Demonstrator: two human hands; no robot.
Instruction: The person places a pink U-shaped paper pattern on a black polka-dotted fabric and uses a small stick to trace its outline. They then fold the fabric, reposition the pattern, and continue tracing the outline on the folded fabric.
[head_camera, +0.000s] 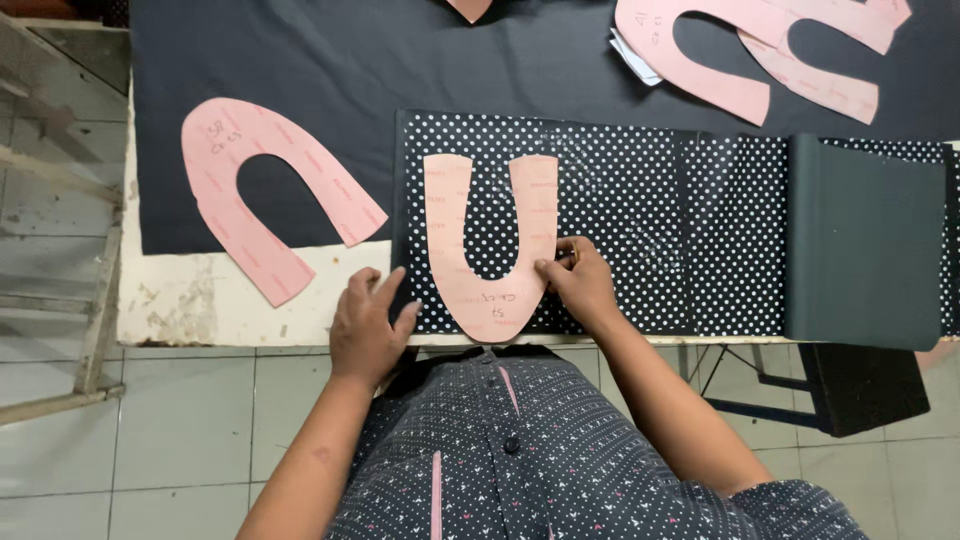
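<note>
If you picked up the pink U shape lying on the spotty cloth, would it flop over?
Probably not much: the pink U-shaped pattern lies flat with crisp edges, like thin card. It looks light and might slide on the dotted fabric; the right hand touches its edge.

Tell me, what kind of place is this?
Probably a small sewing or shoe-making workshop. Pink U-shaped paper patterns lie on a worktable, and the right hand seems to trace one pattern onto black dotted fabric while the left hand rests nearby.
</note>
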